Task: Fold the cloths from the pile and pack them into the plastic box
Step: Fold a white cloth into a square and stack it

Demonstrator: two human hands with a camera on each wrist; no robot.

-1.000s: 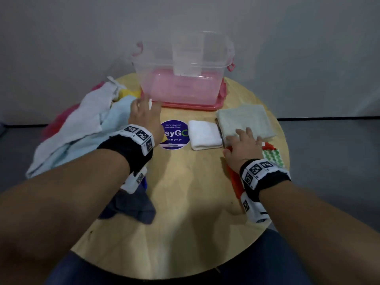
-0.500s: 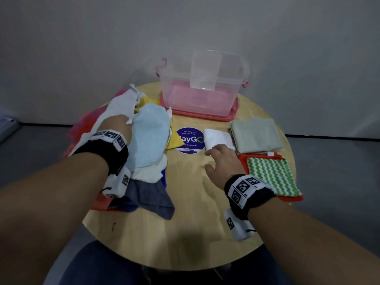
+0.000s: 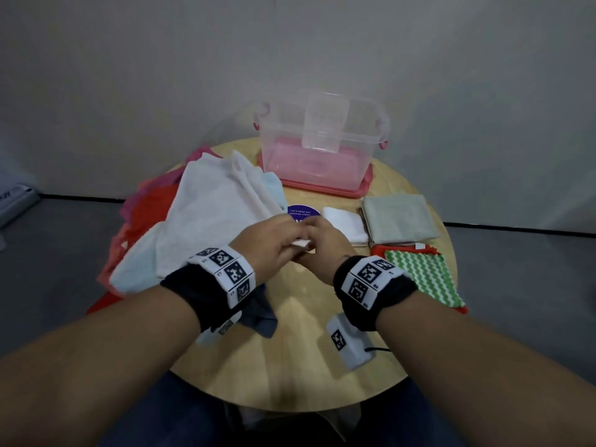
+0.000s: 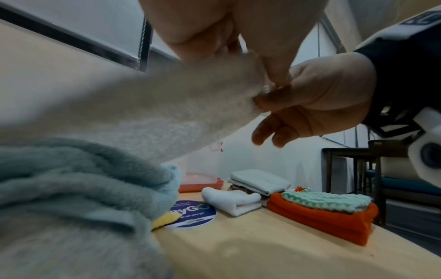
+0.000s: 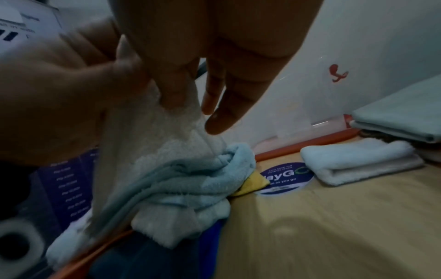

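A large white cloth (image 3: 219, 214) is lifted off the mixed pile (image 3: 142, 221) on the left half of the round table (image 3: 306, 350). My left hand (image 3: 282, 241) and right hand (image 3: 321, 241) meet above the table's middle, and both pinch the same corner of it. In the left wrist view the white cloth (image 4: 143, 113) stretches from my left hand (image 4: 214, 37) to the right hand (image 4: 317, 100). In the right wrist view the right hand's fingers (image 5: 176, 90) pinch the cloth (image 5: 155, 136). The clear plastic box (image 3: 322, 150) stands open at the back on its pink lid.
Folded cloths lie on the right: a small white one (image 3: 346, 225), a grey-green one (image 3: 400, 217), and a green zigzag one on a red one (image 3: 422, 275). A light blue cloth (image 5: 190, 179) and a dark grey one (image 3: 261, 317) lie in the pile. A round purple sticker (image 3: 301, 211) marks the middle.
My left hand pulled the white cloth from the pile toward the table's middle. My right hand left the folded white cloth and took hold of the same corner.
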